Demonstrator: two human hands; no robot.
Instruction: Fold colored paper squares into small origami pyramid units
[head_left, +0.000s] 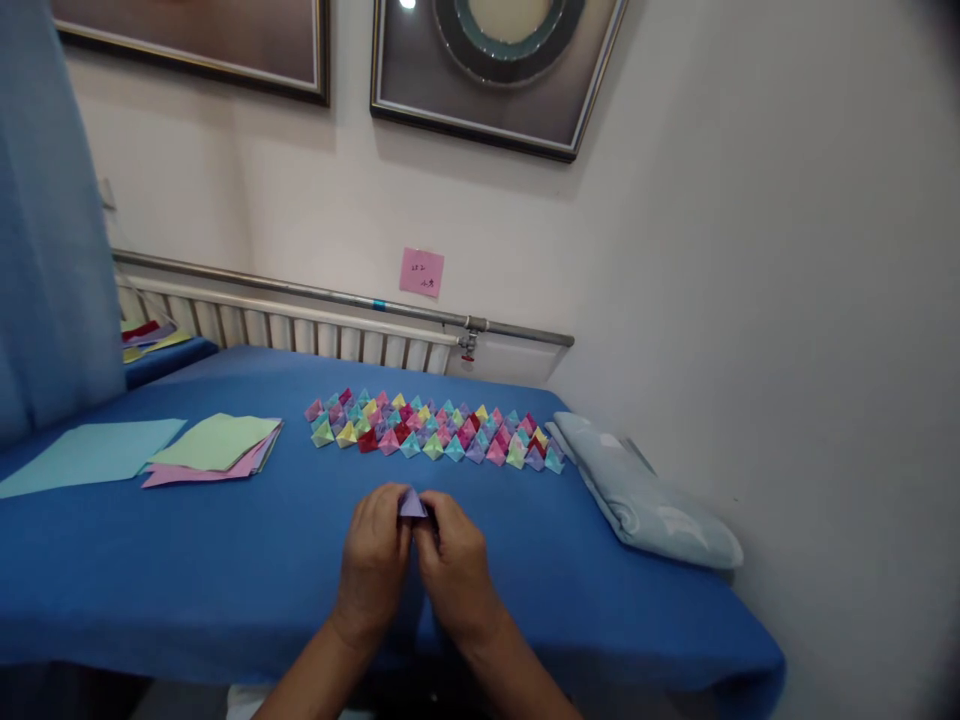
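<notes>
Paper (pixel 412 505), purple and folded, sits pinched between left hand (pixel 373 555) and right hand (pixel 457 560).

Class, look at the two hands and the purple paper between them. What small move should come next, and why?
Probably the left hand and right hand should pinch the creases of the purple paper firmly: both hold it by the fingers, and the rows of colourful paper pieces beyond show pointed, folded shapes that it could match.
</notes>
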